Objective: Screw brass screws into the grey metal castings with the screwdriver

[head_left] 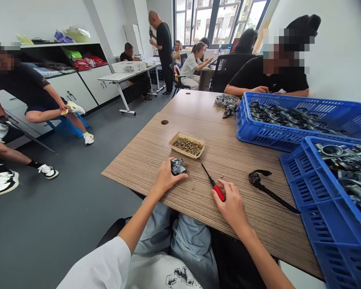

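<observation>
table (156,148) – screw tray (187,145) | screwdriver (213,182) | black strap part (269,189) | two blue crates (327,224)

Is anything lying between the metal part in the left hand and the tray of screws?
Nothing visible. The metal part in the left hand sits just short of the screw tray, with bare table between.

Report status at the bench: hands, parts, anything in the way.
Left hand closed on small metal part. Right hand on red-handled screwdriver, lying on table. Loose screws nearby; screw tray just ahead.
</observation>
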Demonstrator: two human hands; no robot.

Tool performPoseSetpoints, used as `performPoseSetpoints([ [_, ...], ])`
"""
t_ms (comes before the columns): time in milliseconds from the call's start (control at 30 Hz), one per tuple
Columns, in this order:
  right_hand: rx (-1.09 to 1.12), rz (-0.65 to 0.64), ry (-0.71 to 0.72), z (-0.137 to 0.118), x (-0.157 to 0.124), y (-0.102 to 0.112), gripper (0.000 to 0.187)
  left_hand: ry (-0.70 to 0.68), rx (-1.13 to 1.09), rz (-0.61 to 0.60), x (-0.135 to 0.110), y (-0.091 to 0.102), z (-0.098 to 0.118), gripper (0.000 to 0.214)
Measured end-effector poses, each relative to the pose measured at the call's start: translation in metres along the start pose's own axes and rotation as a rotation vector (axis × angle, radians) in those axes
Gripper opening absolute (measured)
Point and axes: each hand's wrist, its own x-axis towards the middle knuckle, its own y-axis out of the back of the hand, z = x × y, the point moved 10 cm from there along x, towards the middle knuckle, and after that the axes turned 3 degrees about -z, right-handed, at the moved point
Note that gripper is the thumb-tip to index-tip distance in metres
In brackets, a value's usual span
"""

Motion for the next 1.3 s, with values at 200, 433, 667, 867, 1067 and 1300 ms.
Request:
performPoseSetpoints([
  [200, -0.011, 0.007, 0.006, -0.001, 0.001, 0.001, 0.038, -0.019, 0.128, -0.01, -0.002, 0.002, 0.007, 0.095],
  [433, -0.035, 0.012, 0.018, -0.004, 0.002, 0.001, 0.036, -0.094, 0.328, -0.082, -0.02, -0.005, 0.031, 0.098],
  [667, -0.031, 0.027, 0.019, -0.004, 0.002, -0.002, 0.033, -0.17, 0.39, -0.067, -0.015, 0.008, 0.058, 0.072],
  [867, -0.014, 0.026, 0.007, -0.004, 0.003, -0.004, 0.032, -0.127, 0.513, -0.142, 0.1, 0.024, 0.056, 0.022],
  [1067, -0.005, 0.034, 0.01, -0.005, 0.004, -0.003, 0.032, -0.041, 0.673, -0.291, 0.169, 0.004, 0.029, 0.025],
  [1300, 0.015, 0.035, -0.001, -0.006, 0.005, -0.002, 0.031, 0.043, 0.798, -0.364, 0.179, -0.013, 0.017, 0.033],
])
